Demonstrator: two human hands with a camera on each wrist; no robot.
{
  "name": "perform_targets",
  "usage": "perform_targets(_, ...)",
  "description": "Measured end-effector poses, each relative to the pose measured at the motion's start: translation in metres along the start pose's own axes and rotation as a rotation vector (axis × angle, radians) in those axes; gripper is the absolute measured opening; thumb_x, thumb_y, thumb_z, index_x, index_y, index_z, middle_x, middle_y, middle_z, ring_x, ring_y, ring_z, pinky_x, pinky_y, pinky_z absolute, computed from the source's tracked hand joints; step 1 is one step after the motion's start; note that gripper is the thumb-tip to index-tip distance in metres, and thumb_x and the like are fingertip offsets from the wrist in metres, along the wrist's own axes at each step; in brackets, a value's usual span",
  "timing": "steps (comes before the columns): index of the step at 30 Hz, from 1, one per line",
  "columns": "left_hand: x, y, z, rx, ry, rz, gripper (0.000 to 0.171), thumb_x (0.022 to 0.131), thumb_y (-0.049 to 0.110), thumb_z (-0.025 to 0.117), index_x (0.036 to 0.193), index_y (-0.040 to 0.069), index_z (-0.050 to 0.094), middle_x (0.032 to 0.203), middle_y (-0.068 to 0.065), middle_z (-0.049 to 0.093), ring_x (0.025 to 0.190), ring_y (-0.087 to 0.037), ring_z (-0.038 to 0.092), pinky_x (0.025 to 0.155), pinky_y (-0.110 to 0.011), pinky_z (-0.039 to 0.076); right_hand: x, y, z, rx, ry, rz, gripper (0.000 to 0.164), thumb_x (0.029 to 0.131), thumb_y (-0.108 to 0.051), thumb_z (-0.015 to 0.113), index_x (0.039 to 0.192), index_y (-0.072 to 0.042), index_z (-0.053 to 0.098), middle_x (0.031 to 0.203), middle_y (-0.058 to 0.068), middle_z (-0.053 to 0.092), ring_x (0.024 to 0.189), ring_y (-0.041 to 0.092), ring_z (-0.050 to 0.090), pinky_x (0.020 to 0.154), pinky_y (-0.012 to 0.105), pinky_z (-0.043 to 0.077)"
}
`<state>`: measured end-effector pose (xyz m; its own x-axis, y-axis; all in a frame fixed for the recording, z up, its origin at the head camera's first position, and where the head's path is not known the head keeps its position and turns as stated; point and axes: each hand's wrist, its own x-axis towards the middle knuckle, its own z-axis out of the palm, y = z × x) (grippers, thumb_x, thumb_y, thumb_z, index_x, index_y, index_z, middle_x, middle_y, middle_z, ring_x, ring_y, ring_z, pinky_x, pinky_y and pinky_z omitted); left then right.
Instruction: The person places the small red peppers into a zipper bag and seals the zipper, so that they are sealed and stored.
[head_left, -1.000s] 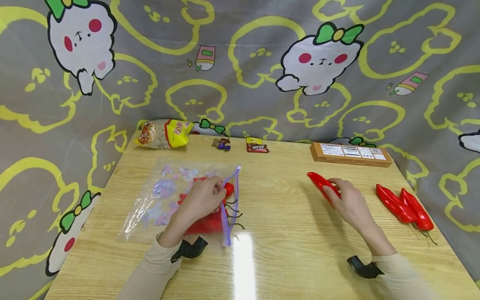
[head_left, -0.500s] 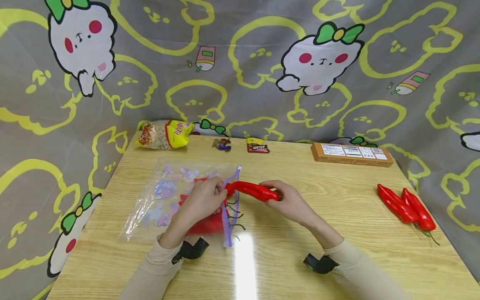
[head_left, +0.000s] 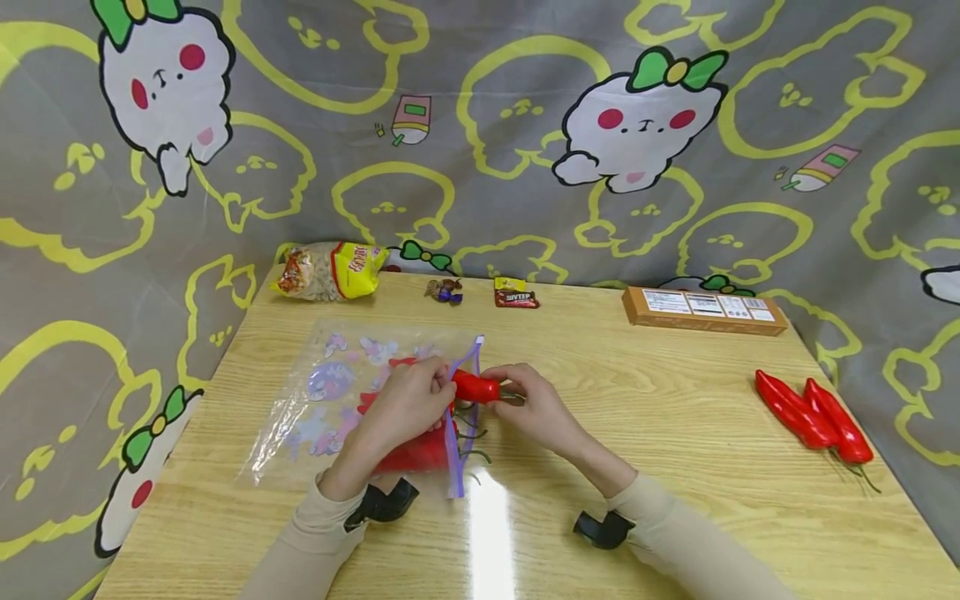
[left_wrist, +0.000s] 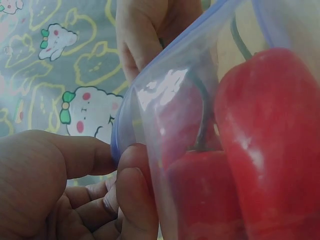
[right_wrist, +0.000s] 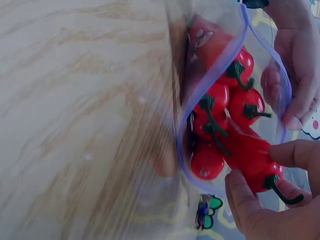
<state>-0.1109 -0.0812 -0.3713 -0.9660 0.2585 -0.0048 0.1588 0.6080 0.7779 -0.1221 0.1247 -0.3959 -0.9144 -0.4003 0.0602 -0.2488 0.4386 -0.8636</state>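
Peppers [right_wrist: 250, 159] look glossy, bag [head_left: 330, 381] shiny plastic, tbl [head_left: 675, 400] wood-grain.

A red pepper [head_left: 480, 388] partway into the mouth of a clear zip bag [head_left: 277, 417], between the two grips.
Glossy and smooth, the pepper lies roughly level, its stem end at the right grip [head_left: 536, 408], whose thumb and fingers hold it there; the curved green stem [right_wrist: 287, 197] points back toward that grip, and the other end reaches past the lilac zip rim [head_left: 456, 467] toward the left grip [head_left: 408, 396]. The bag, printed with pastel figures, lies under the left grip and spreads to its left, its rim pinched there and its mouth gaping toward the right grip. Inside, several more red peppers [right_wrist: 207, 162] crowd beneath and beside the left grip, stems toward the mouth, some poking out past the rim.
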Motion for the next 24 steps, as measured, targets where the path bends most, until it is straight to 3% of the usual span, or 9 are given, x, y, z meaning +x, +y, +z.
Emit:
perform_targets(3, 0.000, 0.001, -0.001, -0.007, -0.006, -0.010, 0.009, 0.089, 0.016, 0.056, 0.082, 0.012, 0.053, 0.052, 0.001, 0.053, 0.043, -0.011, 0.053, 0.043, -0.029, 0.040, 0.000, -0.019, 0.004, 0.005, 0.016, 0.011, 0.034, 0.082, -0.003, 0.065, 0.115, -0.001, 0.056, 0.111, 0.015, 0.057, 0.098, 0.030, 0.061, 0.078, 0.031, 0.052)
perform_targets(6, 0.000, 0.001, -0.001, -0.006, -0.008, -0.010, 0.009, 0.089, 0.017, 0.056, 0.082, 0.011, 0.053, 0.053, 0.001, 0.053, 0.043, -0.011, 0.054, 0.043, -0.029, 0.041, 0.005, -0.022, 0.010, 0.006, 0.032, 0.034, 0.034, 0.082, -0.009, 0.068, 0.112, -0.001, 0.055, 0.109, 0.014, 0.060, 0.095, 0.029, 0.063, 0.075, 0.032, 0.052)
perform_targets(10, -0.001, 0.001, -0.002, -0.009, -0.003, 0.002, 0.008, 0.088, 0.016, 0.056, 0.081, 0.011, 0.053, 0.052, 0.001, 0.053, 0.043, -0.011, 0.054, 0.043, -0.029, 0.040, 0.014, -0.005, 0.020, -0.006, 0.061, 0.012, 0.031, 0.081, -0.015, 0.069, 0.109, -0.006, 0.057, 0.107, 0.007, 0.061, 0.091, 0.022, 0.064, 0.073, 0.027, 0.052)
perform_targets(15, -0.001, 0.001, -0.002, -0.002, 0.004, 0.022, 0.007, 0.088, 0.015, 0.056, 0.082, 0.011, 0.054, 0.052, 0.002, 0.053, 0.042, -0.010, 0.053, 0.043, -0.028, 0.040, 0.021, 0.000, 0.030, -0.026, 0.096, -0.035, 0.029, 0.080, -0.015, 0.071, 0.105, -0.008, 0.059, 0.103, 0.004, 0.062, 0.086, 0.019, 0.064, 0.070, 0.025, 0.052)
perform_targets(24, -0.001, 0.001, -0.003, 0.005, 0.009, 0.022, 0.008, 0.087, 0.016, 0.055, 0.081, 0.012, 0.053, 0.052, 0.003, 0.053, 0.042, -0.010, 0.053, 0.043, -0.028, 0.040, 0.024, 0.005, 0.037, -0.021, 0.101, 0.002, 0.029, 0.080, -0.016, 0.071, 0.106, -0.011, 0.058, 0.101, 0.004, 0.062, 0.083, 0.020, 0.063, 0.066, 0.024, 0.052)
